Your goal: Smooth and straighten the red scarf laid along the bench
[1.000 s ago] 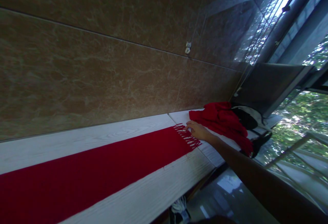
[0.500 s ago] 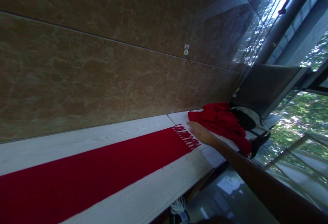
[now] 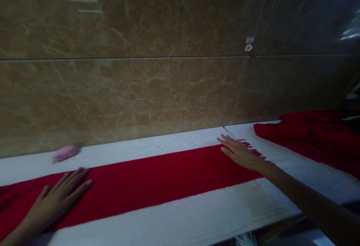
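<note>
A long red scarf (image 3: 157, 180) lies stretched flat along a white wood-grain tabletop (image 3: 174, 219). My right hand (image 3: 242, 154) rests flat on its right end, fingers stretched out, partly covering the fringe (image 3: 253, 149). My left hand (image 3: 60, 197) lies flat and open on the scarf's left part, fingers spread toward the right. Neither hand grips anything.
A heap of red cloth (image 3: 312, 135) lies at the far right of the table. A small pink object (image 3: 66, 153) sits by the brown marble wall (image 3: 157, 88), which bounds the table's back edge. A white shoe tip (image 3: 247, 239) shows below the front edge.
The view swung left and levelled. My right hand slid left from beside the fringe onto the scarf's end. My left hand has come into view on the scarf, and a pink object too.
</note>
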`<state>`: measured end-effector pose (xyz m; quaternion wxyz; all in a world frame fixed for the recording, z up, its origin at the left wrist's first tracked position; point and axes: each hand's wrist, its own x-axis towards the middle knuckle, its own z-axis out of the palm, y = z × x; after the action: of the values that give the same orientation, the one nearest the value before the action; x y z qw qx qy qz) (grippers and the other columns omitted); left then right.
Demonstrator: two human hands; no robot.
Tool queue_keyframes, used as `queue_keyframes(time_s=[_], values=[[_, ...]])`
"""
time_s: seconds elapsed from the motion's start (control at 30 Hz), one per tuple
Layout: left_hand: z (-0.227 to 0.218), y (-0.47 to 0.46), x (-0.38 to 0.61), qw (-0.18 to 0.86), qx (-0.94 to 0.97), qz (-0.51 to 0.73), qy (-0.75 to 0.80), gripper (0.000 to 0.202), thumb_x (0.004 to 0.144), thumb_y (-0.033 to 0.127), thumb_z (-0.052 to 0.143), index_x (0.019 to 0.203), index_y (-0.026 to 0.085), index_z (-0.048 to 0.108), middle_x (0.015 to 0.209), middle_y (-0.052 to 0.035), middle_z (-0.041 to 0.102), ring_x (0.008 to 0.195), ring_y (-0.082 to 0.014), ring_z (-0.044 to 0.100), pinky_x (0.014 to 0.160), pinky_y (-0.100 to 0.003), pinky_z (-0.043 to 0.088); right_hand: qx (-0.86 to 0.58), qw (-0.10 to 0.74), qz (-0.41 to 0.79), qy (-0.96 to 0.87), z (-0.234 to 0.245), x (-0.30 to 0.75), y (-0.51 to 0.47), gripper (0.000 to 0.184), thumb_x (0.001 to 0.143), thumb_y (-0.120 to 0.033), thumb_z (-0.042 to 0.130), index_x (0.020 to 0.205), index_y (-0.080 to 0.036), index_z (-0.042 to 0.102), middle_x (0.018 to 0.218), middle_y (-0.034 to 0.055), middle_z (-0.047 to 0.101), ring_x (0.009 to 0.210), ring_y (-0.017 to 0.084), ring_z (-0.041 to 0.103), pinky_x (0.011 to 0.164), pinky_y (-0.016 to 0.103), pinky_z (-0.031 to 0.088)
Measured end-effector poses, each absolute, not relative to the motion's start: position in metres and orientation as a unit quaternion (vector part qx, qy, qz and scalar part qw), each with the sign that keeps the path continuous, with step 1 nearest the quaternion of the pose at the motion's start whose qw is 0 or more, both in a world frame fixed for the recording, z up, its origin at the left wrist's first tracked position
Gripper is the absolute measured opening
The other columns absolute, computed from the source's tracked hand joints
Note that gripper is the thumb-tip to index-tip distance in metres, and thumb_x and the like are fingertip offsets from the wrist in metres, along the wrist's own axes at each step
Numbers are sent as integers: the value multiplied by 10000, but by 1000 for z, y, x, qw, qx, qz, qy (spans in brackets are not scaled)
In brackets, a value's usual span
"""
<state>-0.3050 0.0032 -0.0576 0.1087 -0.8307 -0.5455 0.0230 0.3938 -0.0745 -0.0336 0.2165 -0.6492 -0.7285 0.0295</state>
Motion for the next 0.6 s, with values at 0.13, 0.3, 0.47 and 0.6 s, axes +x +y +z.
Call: queue_keyframes(time_s=[0.13, 0.3, 0.47, 0.6], values=[[-57, 1, -298, 129, -807, 19, -576, 588, 905, 223, 362, 1409, 479, 521, 1620, 67, 253, 1522, -316, 201, 1134, -649, 178, -633, 159, 24, -757, -51, 379, -71, 613, 984, -627, 386, 1517, -330, 452, 1616, 72, 342, 1504, 346, 252, 1187, 692, 163], [-43, -1, -266, 69, -758, 50, -646, 552, 964, 290, 306, 1485, 357, 474, 1636, -21, 264, 1536, -340, 166, 1157, -682, 203, -636, 151, -5, -757, -67, 391, -70, 593, 983, -614, 360, 1521, -374, 431, 1603, 47, 362, 1487, 339, 294, 1177, 700, 195], [-23, -11, -246, 1, -732, 23, -681, 609, 1017, 452, 208, 1595, 261, 226, 1663, -57, 176, 1547, -335, 124, 1170, -700, 182, -623, 172, -13, -763, -82, 406, -64, 613, 942, -652, 360, 1513, -437, 427, 1578, 33, 407, 1467, 346, 331, 1179, 684, 242], [-14, -16, -238, -20, -717, 10, -697, 627, 1011, 480, 263, 1598, 260, 232, 1667, -53, 163, 1548, -336, 110, 1185, -695, 164, -620, 185, -32, -762, -97, 414, -55, 640, 904, -666, 371, 1477, -410, 499, 1539, 73, 466, 1429, 381, 385, 1152, 682, 294]])
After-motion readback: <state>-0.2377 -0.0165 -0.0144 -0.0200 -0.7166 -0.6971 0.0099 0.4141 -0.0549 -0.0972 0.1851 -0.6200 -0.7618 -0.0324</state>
